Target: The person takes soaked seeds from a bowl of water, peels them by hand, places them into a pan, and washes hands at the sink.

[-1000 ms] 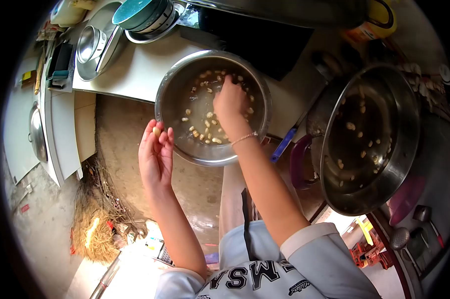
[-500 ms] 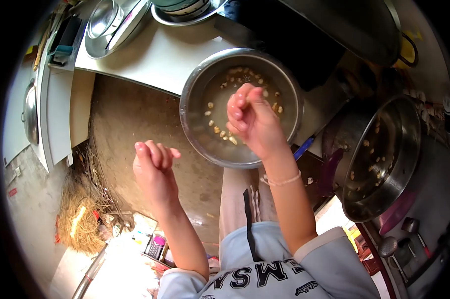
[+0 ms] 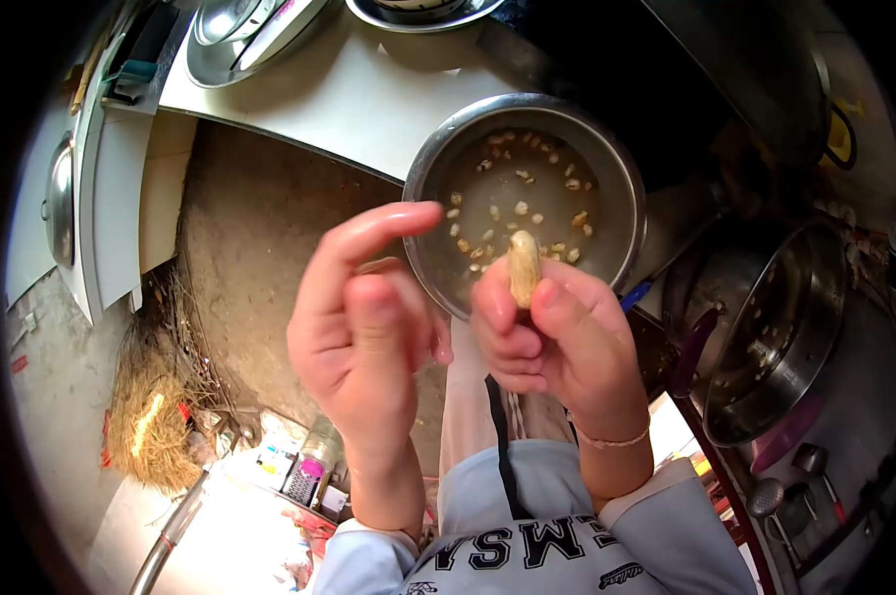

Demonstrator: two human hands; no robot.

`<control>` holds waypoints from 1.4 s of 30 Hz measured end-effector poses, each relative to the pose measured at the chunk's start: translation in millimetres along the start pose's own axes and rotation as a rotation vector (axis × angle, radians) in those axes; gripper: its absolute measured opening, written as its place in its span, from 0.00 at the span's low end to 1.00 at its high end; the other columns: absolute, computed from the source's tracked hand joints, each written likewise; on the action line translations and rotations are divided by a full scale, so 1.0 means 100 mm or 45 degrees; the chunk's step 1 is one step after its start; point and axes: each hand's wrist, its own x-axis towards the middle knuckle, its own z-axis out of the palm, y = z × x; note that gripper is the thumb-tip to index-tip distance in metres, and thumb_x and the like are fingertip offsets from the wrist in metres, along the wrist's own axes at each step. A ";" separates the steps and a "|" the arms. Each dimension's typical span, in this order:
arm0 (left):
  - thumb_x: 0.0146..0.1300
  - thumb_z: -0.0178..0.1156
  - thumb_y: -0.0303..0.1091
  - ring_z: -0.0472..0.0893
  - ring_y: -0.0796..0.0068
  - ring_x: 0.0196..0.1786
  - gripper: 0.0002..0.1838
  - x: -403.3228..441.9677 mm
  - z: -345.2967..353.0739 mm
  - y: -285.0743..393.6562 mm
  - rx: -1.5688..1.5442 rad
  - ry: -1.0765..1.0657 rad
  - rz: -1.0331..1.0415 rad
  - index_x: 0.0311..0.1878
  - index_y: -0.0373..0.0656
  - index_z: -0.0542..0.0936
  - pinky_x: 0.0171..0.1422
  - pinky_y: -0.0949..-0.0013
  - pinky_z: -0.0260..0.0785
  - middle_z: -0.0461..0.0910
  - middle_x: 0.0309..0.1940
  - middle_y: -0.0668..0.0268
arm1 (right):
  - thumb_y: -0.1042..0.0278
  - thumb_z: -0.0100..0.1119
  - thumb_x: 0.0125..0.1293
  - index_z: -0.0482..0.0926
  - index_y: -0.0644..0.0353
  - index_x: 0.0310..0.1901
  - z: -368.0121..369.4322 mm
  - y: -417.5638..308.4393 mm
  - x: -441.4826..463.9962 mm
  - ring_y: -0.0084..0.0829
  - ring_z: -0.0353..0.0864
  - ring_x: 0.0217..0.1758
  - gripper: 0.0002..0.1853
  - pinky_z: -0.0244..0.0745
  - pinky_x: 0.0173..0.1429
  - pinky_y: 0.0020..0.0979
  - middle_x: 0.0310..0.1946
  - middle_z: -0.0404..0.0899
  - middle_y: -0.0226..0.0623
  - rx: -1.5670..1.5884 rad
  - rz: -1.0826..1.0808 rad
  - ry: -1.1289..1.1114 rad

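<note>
My right hand (image 3: 557, 332) pinches an unshelled peanut (image 3: 524, 270) upright between thumb and fingers, just over the near rim of a metal basin (image 3: 627, 213). My left hand (image 3: 363, 317) is beside it on the left. Its index finger is stretched toward the basin, the thumb stands apart, and nothing is held. Cloudy water fills the basin, with several pale peanuts (image 3: 521, 208) in it, scattered and ringed along the sides. A bracelet circles my right wrist.
At right stands a tilted metal pot (image 3: 711, 397) with more small pale pieces inside. A white counter (image 3: 358, 99) carries stacked metal bowls (image 3: 254, 59). A blue handle (image 3: 634, 295) pokes out by the basin. Ladles (image 3: 768, 498) lie lower right; a straw bundle (image 3: 155, 436) is at lower left.
My right hand has come down and back from over the basin, and the peanut now shows in its fingers. My left hand has moved up and right, its index finger stretching out.
</note>
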 end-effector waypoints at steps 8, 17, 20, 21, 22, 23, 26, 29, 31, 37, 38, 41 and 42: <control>0.48 0.56 0.19 0.76 0.81 0.22 0.07 0.02 0.07 0.13 0.099 -0.212 -0.320 0.32 0.28 0.76 0.26 0.84 0.66 0.77 0.20 0.62 | 0.57 0.39 0.65 0.69 0.64 0.26 0.09 0.00 -0.07 0.11 0.56 0.21 0.19 0.52 0.23 0.15 0.17 0.61 0.22 -0.415 -0.097 0.150; 0.48 0.58 0.21 0.76 0.80 0.22 0.06 -0.12 0.08 0.03 0.176 -0.145 -0.198 0.30 0.28 0.76 0.26 0.84 0.66 0.76 0.21 0.61 | 0.60 0.40 0.64 0.70 0.68 0.29 0.05 0.01 -0.10 0.18 0.65 0.25 0.18 0.63 0.31 0.21 0.20 0.69 0.31 -0.600 -0.127 0.138; 0.48 0.60 0.24 0.75 0.82 0.25 0.07 -0.13 0.09 0.02 0.110 -0.127 -0.235 0.31 0.29 0.76 0.29 0.83 0.66 0.77 0.22 0.63 | 0.65 0.39 0.63 0.70 0.69 0.30 0.03 0.00 -0.14 0.18 0.66 0.26 0.15 0.64 0.32 0.21 0.22 0.70 0.33 -0.532 -0.089 0.063; 0.48 0.60 0.24 0.75 0.82 0.25 0.07 -0.13 0.10 0.05 0.110 -0.129 -0.237 0.31 0.29 0.76 0.29 0.83 0.66 0.77 0.22 0.63 | 0.66 0.39 0.63 0.70 0.69 0.31 0.02 0.00 -0.15 0.18 0.66 0.26 0.14 0.64 0.32 0.21 0.22 0.70 0.33 -0.504 -0.078 0.055; 0.48 0.60 0.24 0.74 0.83 0.26 0.08 -0.13 0.13 0.10 -0.009 -0.132 -0.360 0.31 0.30 0.77 0.30 0.83 0.65 0.77 0.23 0.63 | 0.67 0.39 0.62 0.70 0.69 0.31 0.01 0.00 -0.16 0.18 0.66 0.26 0.13 0.64 0.32 0.21 0.22 0.70 0.33 -0.477 -0.067 0.047; 0.47 0.61 0.25 0.74 0.84 0.27 0.08 -0.13 0.15 0.13 -0.129 -0.135 -0.482 0.32 0.31 0.77 0.31 0.83 0.65 0.77 0.23 0.63 | 0.68 0.39 0.62 0.70 0.69 0.31 0.00 0.00 -0.17 0.18 0.66 0.27 0.13 0.64 0.32 0.21 0.23 0.70 0.33 -0.446 -0.062 0.027; 0.47 0.61 0.24 0.75 0.83 0.27 0.09 -0.18 0.11 0.01 -0.040 -0.082 -0.352 0.32 0.30 0.77 0.32 0.83 0.66 0.77 0.23 0.62 | 0.67 0.39 0.62 0.71 0.69 0.30 0.01 -0.01 -0.17 0.17 0.65 0.27 0.14 0.64 0.31 0.21 0.23 0.70 0.31 -0.437 -0.052 0.038; 0.47 0.61 0.24 0.75 0.82 0.27 0.09 -0.21 0.09 -0.03 0.013 -0.150 -0.209 0.33 0.30 0.77 0.32 0.83 0.66 0.78 0.23 0.62 | 0.63 0.40 0.63 0.71 0.68 0.28 0.04 -0.03 -0.17 0.15 0.65 0.26 0.16 0.63 0.30 0.20 0.21 0.69 0.29 -0.459 -0.103 0.061; 0.47 0.61 0.23 0.75 0.81 0.26 0.09 -0.22 0.12 -0.01 0.021 -0.147 -0.229 0.33 0.30 0.77 0.31 0.82 0.66 0.77 0.23 0.61 | 0.60 0.41 0.64 0.72 0.67 0.28 0.05 0.00 -0.18 0.14 0.65 0.25 0.17 0.62 0.29 0.19 0.20 0.69 0.28 -0.460 -0.156 0.053; 0.52 0.57 0.27 0.76 0.78 0.20 0.10 -0.24 0.20 0.01 -0.159 -0.165 -0.356 0.36 0.30 0.75 0.20 0.84 0.62 0.77 0.22 0.59 | 0.50 0.33 0.65 0.72 0.64 0.28 -0.08 0.10 -0.22 0.11 0.57 0.20 0.25 0.53 0.22 0.15 0.16 0.63 0.23 -0.240 -0.098 0.094; 0.54 0.55 0.28 0.76 0.77 0.19 0.10 -0.24 0.17 0.01 -0.249 -0.177 -0.415 0.37 0.30 0.74 0.17 0.85 0.60 0.76 0.21 0.59 | 0.51 0.31 0.65 0.72 0.64 0.28 -0.03 0.10 -0.22 0.11 0.55 0.19 0.25 0.52 0.22 0.15 0.17 0.61 0.23 -0.286 -0.150 0.138; 0.56 0.53 0.31 0.77 0.76 0.19 0.12 -0.25 0.14 -0.06 -0.269 -0.207 -0.354 0.38 0.30 0.74 0.15 0.86 0.56 0.76 0.21 0.60 | 0.60 0.32 0.63 0.69 0.65 0.32 -0.03 0.03 -0.22 0.12 0.55 0.20 0.18 0.51 0.22 0.15 0.18 0.62 0.23 -0.499 -0.071 0.105; 0.56 0.53 0.31 0.77 0.76 0.19 0.12 -0.25 0.13 -0.06 -0.271 -0.206 -0.355 0.38 0.30 0.74 0.15 0.86 0.56 0.76 0.21 0.60 | 0.64 0.34 0.61 0.69 0.66 0.33 0.01 0.01 -0.22 0.12 0.57 0.21 0.14 0.53 0.23 0.15 0.18 0.63 0.24 -0.438 -0.049 0.152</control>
